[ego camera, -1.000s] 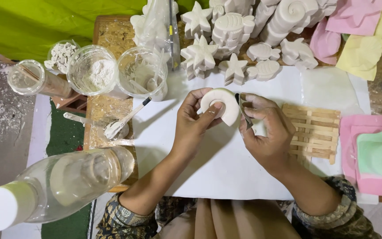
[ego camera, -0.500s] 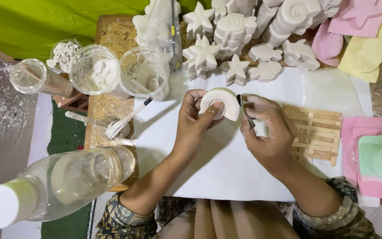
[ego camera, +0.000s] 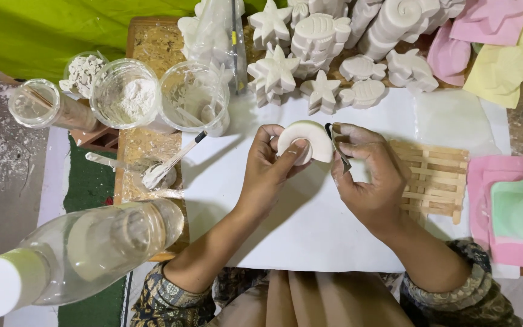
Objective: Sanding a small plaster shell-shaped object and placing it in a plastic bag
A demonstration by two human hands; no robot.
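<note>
1. Clear plastic fills the near left corner: a bottle with a white cap lies on its side, nearest the camera and well apart from both hands
2. Past it, a white sheet covers the work board, and the person's 2 forearms reach forward over it
3. The left hand is closed around a white plaster arch, thumb pressed against its front and fingers behind; the piece is lifted just above the sheet, near its far edge
4. The right hand pinches a small dark-tipped scraping tool, its blade touching the arch's right edge
5. Compared with 1 second ago and half a second ago, both hands sit in nearly the same place and the arch has the same tilt; only the tool's contact point seems to have crept slightly, which suggests slow trimming along 1 edge with the piece not yet finished
6. Just right of the right hand lies a small wooden slat rack, and beyond it a pink mould holding a green shell cast
7. Left of the sheet a plastic fork rests beside 3 clear cups of white powder and residue
8. Farthest off, white plaster stars, fish and shells are stacked along the sheet's far edge
</note>
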